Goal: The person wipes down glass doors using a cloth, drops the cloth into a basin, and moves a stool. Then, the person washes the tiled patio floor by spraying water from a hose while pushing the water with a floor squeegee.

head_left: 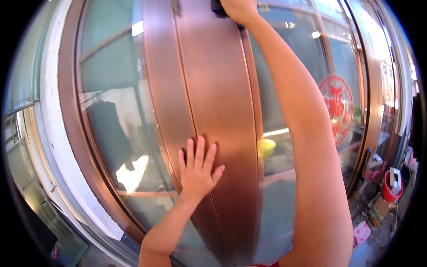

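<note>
Since the copper-coloured double door (222, 98) fills most of the view straight ahead, start there: leaves look shut, seam (188, 93) running top to bottom. Left pane (104, 73) and right pane (284, 40) are glass, both reflective. Raised right arm (307, 111) crosses the right pane; round red decal (339, 115) peeks out behind it, near that pane's outer edge. Red tub (391, 197) stands past the door's lower right corner. Left hand (197, 175): flat, fingers spread, gripping nothing, laid across the seam. Right hand (241, 10): high, by the right leaf's inner edge, cropped; dark item (218, 9) against it, can't tell if gripped. Risks, my read: leaf shifts, left fingers pinch; slick metal, palm slides; long overhead reach, balance goes.
</note>
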Motion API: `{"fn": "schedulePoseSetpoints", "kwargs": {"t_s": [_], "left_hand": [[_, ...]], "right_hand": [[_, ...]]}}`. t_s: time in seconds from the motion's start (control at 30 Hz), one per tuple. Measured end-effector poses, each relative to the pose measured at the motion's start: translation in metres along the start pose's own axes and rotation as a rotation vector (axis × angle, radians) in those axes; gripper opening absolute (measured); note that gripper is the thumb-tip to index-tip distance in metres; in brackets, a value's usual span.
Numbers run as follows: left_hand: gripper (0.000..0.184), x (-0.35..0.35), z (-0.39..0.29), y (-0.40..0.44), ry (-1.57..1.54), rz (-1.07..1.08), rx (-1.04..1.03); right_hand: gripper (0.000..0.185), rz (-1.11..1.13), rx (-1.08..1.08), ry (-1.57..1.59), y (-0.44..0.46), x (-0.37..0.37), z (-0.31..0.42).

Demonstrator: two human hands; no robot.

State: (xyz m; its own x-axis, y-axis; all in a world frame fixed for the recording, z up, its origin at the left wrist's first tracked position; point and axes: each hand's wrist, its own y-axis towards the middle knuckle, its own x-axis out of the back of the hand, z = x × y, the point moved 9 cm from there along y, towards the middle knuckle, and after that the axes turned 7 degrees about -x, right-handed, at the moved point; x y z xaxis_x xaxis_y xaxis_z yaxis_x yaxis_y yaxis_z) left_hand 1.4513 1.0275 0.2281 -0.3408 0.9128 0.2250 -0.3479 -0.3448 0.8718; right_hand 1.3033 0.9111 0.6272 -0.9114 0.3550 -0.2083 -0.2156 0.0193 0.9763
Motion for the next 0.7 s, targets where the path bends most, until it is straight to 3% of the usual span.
{"fn": "schedulePoseSetpoints", "kwargs": {"t_s": [0.07,0.13,0.27,0.57,0.7], "left_hand": [[0.063,-0.002,-0.002,0.001,-0.004,-0.012,0.003],[0.063,-0.001,-0.001,0.003,0.019,-0.010,0.002],[0.063,-0.010,-0.005,0.001,0.054,-0.003,-0.003],[0.061,-0.013,-0.015,0.001,0.184,-0.129,-0.090],[0.061,-0.007,-0.018,0.004,0.181,-0.065,-0.076]], "right_hand": [[0.056,-0.145,0.167,0.095,-0.075,0.034,0.015],[0.054,-0.148,0.205,0.023,-0.149,0.062,0.016],[0.048,-0.007,-0.002,0.085,-0.303,0.086,-0.005],[0.039,0.535,-0.340,-0.037,-0.700,0.174,-0.023],[0.035,0.841,-0.432,-0.031,-0.812,0.217,-0.020]]}}
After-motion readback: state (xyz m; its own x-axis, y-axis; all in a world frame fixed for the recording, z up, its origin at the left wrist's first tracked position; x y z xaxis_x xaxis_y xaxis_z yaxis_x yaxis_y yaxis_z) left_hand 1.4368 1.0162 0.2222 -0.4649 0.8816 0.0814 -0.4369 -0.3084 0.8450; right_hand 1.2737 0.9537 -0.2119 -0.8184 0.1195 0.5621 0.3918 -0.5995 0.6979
